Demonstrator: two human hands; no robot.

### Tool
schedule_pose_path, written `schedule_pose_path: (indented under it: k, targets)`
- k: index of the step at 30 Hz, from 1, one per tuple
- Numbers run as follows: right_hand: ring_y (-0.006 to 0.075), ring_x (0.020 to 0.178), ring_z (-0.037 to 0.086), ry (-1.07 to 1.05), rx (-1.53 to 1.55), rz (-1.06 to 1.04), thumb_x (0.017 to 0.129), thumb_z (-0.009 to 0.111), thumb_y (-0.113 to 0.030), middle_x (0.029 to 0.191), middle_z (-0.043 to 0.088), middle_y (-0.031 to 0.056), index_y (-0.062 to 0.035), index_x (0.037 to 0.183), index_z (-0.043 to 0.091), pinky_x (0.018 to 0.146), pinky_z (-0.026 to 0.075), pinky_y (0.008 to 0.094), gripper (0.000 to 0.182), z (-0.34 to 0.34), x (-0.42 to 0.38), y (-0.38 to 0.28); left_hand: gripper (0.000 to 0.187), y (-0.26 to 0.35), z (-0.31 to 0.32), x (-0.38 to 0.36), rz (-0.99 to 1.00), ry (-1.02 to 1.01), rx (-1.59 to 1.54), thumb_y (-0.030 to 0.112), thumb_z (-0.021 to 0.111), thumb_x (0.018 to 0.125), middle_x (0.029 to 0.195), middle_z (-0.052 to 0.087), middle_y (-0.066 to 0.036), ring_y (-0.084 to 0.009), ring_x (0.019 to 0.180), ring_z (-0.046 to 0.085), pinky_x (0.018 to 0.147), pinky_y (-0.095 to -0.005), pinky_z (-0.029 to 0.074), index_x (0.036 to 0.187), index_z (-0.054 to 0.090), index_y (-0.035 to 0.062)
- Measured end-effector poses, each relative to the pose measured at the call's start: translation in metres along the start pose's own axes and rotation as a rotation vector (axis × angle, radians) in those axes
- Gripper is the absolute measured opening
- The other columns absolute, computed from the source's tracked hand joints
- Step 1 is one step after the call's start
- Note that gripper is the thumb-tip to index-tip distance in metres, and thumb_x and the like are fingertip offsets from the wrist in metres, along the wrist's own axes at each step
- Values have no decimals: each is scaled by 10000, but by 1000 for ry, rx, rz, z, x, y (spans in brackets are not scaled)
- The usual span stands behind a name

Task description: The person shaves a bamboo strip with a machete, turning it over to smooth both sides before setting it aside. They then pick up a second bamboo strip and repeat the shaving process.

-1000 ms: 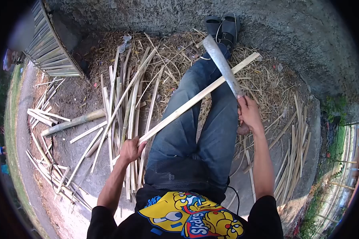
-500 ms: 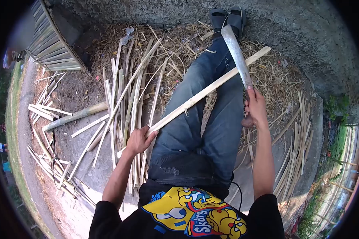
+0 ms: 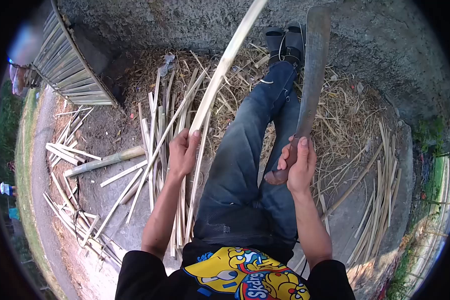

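Note:
My left hand (image 3: 183,152) grips the lower end of a pale bamboo strip (image 3: 220,72), which slants up and right until it leaves the top of the view. In my right hand (image 3: 300,161) is the wooden handle of a machete (image 3: 315,70), its broad blade pointing upward. Blade and strip are apart. Below them my outstretched legs (image 3: 235,145) in jeans lie on the ground, the feet near the wall.
Several split bamboo strips (image 3: 160,130) lie left of my legs, beside a bamboo pole (image 3: 105,161). Another pile of strips (image 3: 380,195) is at right. Shavings (image 3: 335,110) cover the ground before a rough wall (image 3: 195,25). A slatted bamboo panel (image 3: 70,60) stands upper left.
The strip has swung from lying across my legs to pointing steeply upward. My left hand has risen; the machete has come off the strip, and my right hand has moved left and lower.

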State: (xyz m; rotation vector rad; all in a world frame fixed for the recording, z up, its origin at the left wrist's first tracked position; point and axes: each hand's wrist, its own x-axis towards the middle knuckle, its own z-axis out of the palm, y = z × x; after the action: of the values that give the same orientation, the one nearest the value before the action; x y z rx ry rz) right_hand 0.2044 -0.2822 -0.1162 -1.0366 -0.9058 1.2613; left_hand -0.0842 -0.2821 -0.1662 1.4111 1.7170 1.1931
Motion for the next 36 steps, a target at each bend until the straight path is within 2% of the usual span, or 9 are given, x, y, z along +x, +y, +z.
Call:
schedule_pose_path:
  k: [12,17,21,23,27,29,31,33,36]
  targets:
    - [48,612,586,-266,-115,-107,884,809,-146,788,676,13,-9,1026,648,532,474,234,255,37,34,-21,341,104,82,30,662,29,-230,310,507,1094,972,643,-93,-205,900,649,797,-339,536,1165,622,-3]
    - [94,628,597,-155,-495,-188,855,841,-146,758,671,23,-11,986,642,608,487,278,274,-19,43,-5,334,123,22,-29,115,-485,64,215,692,968,986,739,-217,-335,825,743,762,-399,586,1179,691,-43]
    - [107,672,594,-210,-702,-46,811,852,-85,793,663,30,-6,1005,641,648,493,288,298,-90,62,-14,412,100,-49,-21,928,259,449,248,743,885,1153,676,-188,-339,1014,659,922,-449,520,1187,669,-22]
    - [109,692,589,-244,-772,29,780,851,-55,782,646,25,-9,1020,639,659,498,304,323,-112,71,-12,619,87,-75,6,806,237,842,476,759,858,1370,604,-160,-354,1216,586,1017,-553,436,1306,642,65]
    - [191,753,656,-306,-894,-33,772,861,-93,856,680,50,-16,1037,663,748,529,329,339,-131,91,9,484,-13,-89,32,57,-736,827,458,683,942,895,722,-233,-433,870,698,766,-509,535,1133,689,13]
    - [236,790,682,-294,-888,-102,769,868,-117,952,700,71,-14,1041,671,781,540,350,352,-126,86,14,365,-66,-72,6,272,-608,765,355,637,986,685,651,-249,-478,701,653,650,-530,507,1004,679,-7]
    - [276,934,691,33,-1340,-750,749,894,-131,1229,656,132,11,999,644,833,555,375,381,-105,75,9,298,-60,-62,-14,168,-588,769,279,594,1011,727,640,-287,-508,738,631,665,-564,479,940,648,-6]
    - [308,1021,666,44,-1392,-758,730,907,-157,1425,522,144,3,1009,649,835,553,374,412,-91,60,12,313,-51,-50,-31,144,-519,675,269,575,1024,671,603,-283,-505,709,618,641,-568,455,879,599,-8]
    - [373,867,710,-148,-1101,-289,806,846,-233,1075,686,143,-64,1054,618,739,555,476,377,-57,28,21,359,-35,-25,-50,62,-461,621,304,568,1035,657,588,-283,-509,708,611,635,-573,440,860,577,-9]
